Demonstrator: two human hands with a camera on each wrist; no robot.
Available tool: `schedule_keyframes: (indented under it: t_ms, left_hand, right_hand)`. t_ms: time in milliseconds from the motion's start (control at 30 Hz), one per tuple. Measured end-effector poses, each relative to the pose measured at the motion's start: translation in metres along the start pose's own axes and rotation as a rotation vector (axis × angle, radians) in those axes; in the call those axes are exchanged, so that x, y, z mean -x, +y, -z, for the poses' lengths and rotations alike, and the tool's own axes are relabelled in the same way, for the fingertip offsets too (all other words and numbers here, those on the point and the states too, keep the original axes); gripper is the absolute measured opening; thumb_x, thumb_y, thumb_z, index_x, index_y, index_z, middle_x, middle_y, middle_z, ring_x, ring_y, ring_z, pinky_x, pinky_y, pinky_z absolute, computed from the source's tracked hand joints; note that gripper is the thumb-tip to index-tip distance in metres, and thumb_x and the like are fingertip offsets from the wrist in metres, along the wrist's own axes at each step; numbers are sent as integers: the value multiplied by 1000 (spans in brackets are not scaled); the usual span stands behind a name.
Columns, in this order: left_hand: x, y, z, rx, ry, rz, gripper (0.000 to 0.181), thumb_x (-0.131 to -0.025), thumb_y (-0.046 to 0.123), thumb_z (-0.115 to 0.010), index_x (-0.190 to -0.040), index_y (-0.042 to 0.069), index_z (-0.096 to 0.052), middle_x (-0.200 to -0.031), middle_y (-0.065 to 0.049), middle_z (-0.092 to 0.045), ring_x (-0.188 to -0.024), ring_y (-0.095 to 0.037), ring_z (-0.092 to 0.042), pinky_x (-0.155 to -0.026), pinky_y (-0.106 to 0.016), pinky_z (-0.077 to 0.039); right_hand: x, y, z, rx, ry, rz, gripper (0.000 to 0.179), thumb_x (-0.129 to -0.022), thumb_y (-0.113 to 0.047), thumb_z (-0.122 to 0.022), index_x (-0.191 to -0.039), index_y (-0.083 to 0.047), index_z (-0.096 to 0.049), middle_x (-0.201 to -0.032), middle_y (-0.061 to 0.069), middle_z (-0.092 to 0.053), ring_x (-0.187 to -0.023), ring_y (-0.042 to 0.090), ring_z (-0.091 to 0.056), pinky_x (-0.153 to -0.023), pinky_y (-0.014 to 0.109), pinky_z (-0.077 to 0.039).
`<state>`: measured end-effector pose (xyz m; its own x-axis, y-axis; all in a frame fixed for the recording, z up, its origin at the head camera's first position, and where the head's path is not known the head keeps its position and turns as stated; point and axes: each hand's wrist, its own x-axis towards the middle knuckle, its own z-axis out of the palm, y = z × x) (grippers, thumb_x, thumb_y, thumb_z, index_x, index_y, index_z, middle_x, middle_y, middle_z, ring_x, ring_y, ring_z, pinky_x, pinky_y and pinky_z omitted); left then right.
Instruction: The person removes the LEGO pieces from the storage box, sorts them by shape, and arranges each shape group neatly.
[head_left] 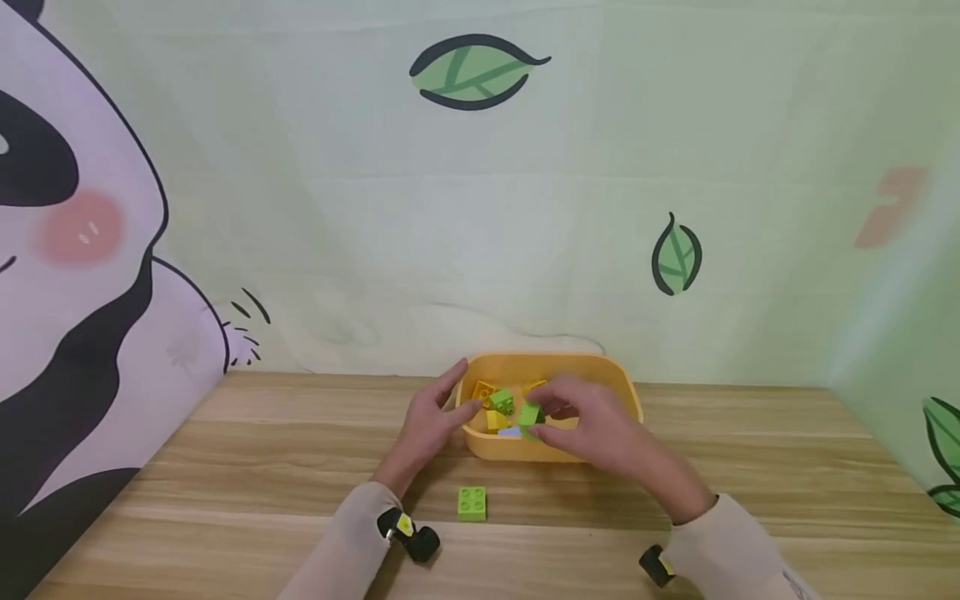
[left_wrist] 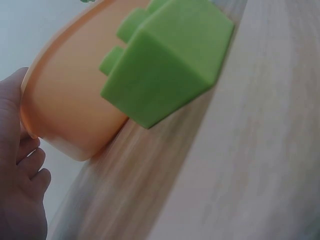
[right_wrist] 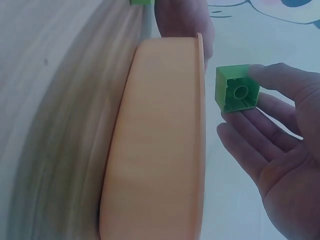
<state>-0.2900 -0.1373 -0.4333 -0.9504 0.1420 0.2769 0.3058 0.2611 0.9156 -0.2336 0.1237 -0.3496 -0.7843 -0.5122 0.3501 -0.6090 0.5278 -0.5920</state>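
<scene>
My right hand (head_left: 600, 422) pinches a green toy building block (head_left: 529, 415) between thumb and fingers, over the orange plastic bin (head_left: 525, 450). In the right wrist view the hollow underside of this block (right_wrist: 237, 90), with a round tube inside, faces the camera. At the bin's left end, my left hand (head_left: 431, 417) grips the rim, the thumb over the inner side and the fingers outside. Inside the bin lie another green block (head_left: 502, 402) and several yellow blocks (head_left: 496, 420), plus a light blue piece (head_left: 510, 432).
A green four-stud block (head_left: 472, 503) sits on the wooden table (head_left: 225, 500) in front of the bin, large in the left wrist view. Behind the table hangs a pale green backdrop (head_left: 360, 208) with a panda and leaves printed on it.
</scene>
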Motion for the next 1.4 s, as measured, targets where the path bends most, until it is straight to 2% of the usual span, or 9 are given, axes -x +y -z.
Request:
schedule_keyframes:
  t_ms: [100, 333, 667, 933, 1133, 1400]
  left_hand:
    - [0, 1, 0, -1, 0, 3, 71, -97, 14, -74, -161, 4, -45, -166, -9, -41, -156, -27, -33, -127, -44, -27]
    - [0, 1, 1, -7, -2, 6, 70, -98, 15, -74, -161, 5, -44, -166, -8, -41, -156, -26, -34, -127, -43, -27]
    - [-1, -1, 0, -14, -4, -12, 70, -98, 16, -73, -161, 4, -45, -166, -10, -42, -156, -29, -34, -127, -45, -28]
    - [-1, -2, 0, -14, -2, -9, 71, -98, 18, -74, -161, 5, -45, -166, -9, -42, -156, -28, -34, -127, -45, -28]
    - [-1, -3, -1, -2, -5, -41, 70, -97, 15, -74, -160, 1, -45, -165, -13, -42, -155, -32, -34, -127, -47, -28]
    - [-2, -5, 1, 17, 5, -46, 70, -97, 15, -75, -158, 0, -47, -164, -15, -44, -155, -33, -34, -127, -49, -26]
  right_hand:
    - [3, 0, -3, -23, -12, 27, 29, -92, -9, -83, -119, -5, -75, -108, 2, -70, -100, 21, -73, -88, 42, -64]
    - [10, -2, -7, -12, -29, 41, 33, -91, -4, -79, -124, -6, -75, -109, 0, -66, -101, 17, -71, -89, 28, -62]
    - [20, -5, -11, 25, -30, 51, 35, -91, -6, -76, -125, -10, -75, -111, -2, -64, -101, 19, -67, -91, 37, -62]
    - [25, -7, -13, -59, -69, 57, 32, -91, 0, -76, -122, -5, -72, -118, 1, -69, -104, 19, -69, -93, 37, -62]
    - [29, -9, -15, -111, -103, 39, 35, -91, 1, -77, -124, -7, -71, -120, 0, -69, -107, 19, -69, -95, 39, -62]
    - [31, -9, -17, -130, -150, 20, 34, -92, -1, -78, -125, -6, -70, -119, -1, -70, -107, 17, -69, -96, 42, -61]
